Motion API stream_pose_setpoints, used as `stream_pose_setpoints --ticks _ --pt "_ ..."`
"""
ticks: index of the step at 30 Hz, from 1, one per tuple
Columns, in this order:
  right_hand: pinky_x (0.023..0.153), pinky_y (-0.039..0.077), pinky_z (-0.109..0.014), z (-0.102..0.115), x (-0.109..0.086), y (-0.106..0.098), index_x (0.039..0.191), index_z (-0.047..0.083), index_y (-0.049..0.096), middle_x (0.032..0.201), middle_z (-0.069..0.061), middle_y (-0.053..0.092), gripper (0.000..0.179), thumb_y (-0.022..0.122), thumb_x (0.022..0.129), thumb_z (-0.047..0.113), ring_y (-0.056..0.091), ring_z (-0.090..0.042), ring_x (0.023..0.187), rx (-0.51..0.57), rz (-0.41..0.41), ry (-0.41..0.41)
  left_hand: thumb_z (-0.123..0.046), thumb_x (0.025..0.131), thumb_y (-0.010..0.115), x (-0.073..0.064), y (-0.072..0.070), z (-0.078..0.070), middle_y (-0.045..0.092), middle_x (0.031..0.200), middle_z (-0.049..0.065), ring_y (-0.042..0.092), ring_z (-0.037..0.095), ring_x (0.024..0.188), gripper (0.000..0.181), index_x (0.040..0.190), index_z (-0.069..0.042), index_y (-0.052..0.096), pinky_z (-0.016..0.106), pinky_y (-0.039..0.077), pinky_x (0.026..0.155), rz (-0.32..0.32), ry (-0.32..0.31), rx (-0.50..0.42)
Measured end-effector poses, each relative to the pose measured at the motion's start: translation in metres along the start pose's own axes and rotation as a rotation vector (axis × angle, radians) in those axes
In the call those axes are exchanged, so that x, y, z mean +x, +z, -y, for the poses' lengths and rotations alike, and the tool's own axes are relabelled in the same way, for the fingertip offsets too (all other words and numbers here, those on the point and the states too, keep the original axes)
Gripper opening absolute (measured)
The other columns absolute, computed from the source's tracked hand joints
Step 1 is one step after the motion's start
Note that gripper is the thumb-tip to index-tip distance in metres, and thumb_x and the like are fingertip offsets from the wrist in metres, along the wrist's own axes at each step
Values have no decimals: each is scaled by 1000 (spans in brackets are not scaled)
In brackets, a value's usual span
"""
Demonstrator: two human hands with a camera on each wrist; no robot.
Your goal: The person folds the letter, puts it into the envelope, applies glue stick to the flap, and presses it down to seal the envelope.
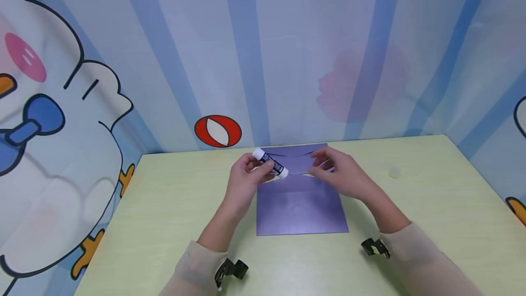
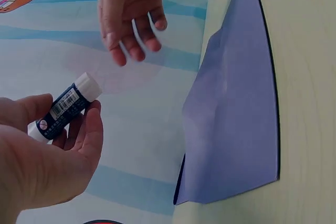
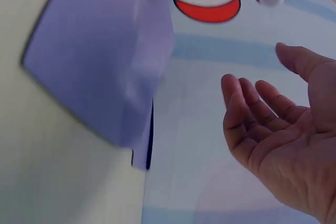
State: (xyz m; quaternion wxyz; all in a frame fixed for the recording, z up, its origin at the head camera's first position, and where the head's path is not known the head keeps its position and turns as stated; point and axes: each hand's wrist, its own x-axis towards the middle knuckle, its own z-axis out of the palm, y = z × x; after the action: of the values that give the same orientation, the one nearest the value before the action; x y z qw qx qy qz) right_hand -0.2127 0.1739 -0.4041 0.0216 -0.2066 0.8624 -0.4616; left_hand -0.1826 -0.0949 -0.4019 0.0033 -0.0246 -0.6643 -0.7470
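A glue stick (image 1: 271, 163) with a dark blue label and white ends is pinched between the thumb and fingers of my left hand (image 1: 246, 179). In the left wrist view the barcode on the glue stick (image 2: 65, 106) faces the camera. My right hand (image 1: 343, 172) hovers to the right with nothing in it, its fingers loosely bent and apart from the glue stick. Beneath both hands lies a folded purple paper envelope (image 1: 302, 209), its flaps raised a little at the far side. My hands hide parts of its far half.
The pale wooden table (image 1: 185, 214) runs back to a blue striped backdrop with cartoon prints. A small translucent round piece (image 1: 394, 172) lies on the table to the right of the envelope. Each sleeve cuff carries a small black camera (image 1: 375, 247).
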Motion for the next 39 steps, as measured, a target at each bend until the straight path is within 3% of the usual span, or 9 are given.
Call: stream_pose_setpoints --ticks 9,15,19,23,28,31,33,36,39 --pt "83 60 -40 17 1 47 130 7 61 116 -6 71 42 82 96 20 72 -19 97 125 -8 -91 -12 100 76 -2 10 9 72 109 13 77 21 95 28 119 0 58 35 62 89 -32 -115 -188" --pt "70 58 -33 20 -2 58 120 9 64 106 -3 72 29 81 97 14 72 -15 89 143 -82 -115 -14 100 77 -3 15 14 72 111 12 76 19 97 29 118 -2 58 33 61 90 -48 -152 -212" --pt "71 58 -31 18 -2 58 119 6 65 103 -5 73 26 78 99 16 73 -19 87 209 -79 -106 -15 99 78 -4 16 14 72 113 11 74 19 100 31 120 -3 59 32 61 91 -58 -152 -203" --pt "76 59 -34 14 0 56 121 1 63 100 -13 74 25 72 104 19 74 -28 87 345 -11 -49 -14 99 79 -5 16 13 72 116 11 73 20 102 33 122 -3 58 34 60 94 -50 -137 -190" --pt "76 59 -33 11 2 54 121 -4 62 103 -18 73 30 61 110 24 72 -24 85 591 99 138 -13 99 78 -7 17 12 73 116 12 72 21 103 33 123 -3 58 36 60 96 -34 -113 -158" --pt "76 58 -31 11 1 54 125 -7 60 107 -21 72 35 58 112 26 72 -21 85 683 118 211 -13 99 77 -7 17 12 73 116 12 73 21 103 32 122 -3 58 37 59 96 -29 -106 -153" --pt "77 59 -31 13 0 56 131 -4 58 109 -22 72 37 62 110 27 73 -23 86 651 100 195 -13 100 77 -6 17 13 73 116 12 73 21 103 31 122 -2 58 37 60 96 -34 -104 -158" --pt "78 60 -33 15 -1 59 139 2 55 110 -23 72 43 70 106 24 75 -30 88 519 45 85 -13 100 77 -5 16 13 73 117 13 73 21 104 31 121 -2 58 36 60 95 -51 -107 -164" --pt "78 62 -37 17 -2 63 135 3 56 104 -18 72 42 76 101 18 75 -36 88 403 -25 -23 -14 100 77 -5 16 13 72 119 13 73 21 105 31 122 -3 58 35 60 94 -65 -110 -157"
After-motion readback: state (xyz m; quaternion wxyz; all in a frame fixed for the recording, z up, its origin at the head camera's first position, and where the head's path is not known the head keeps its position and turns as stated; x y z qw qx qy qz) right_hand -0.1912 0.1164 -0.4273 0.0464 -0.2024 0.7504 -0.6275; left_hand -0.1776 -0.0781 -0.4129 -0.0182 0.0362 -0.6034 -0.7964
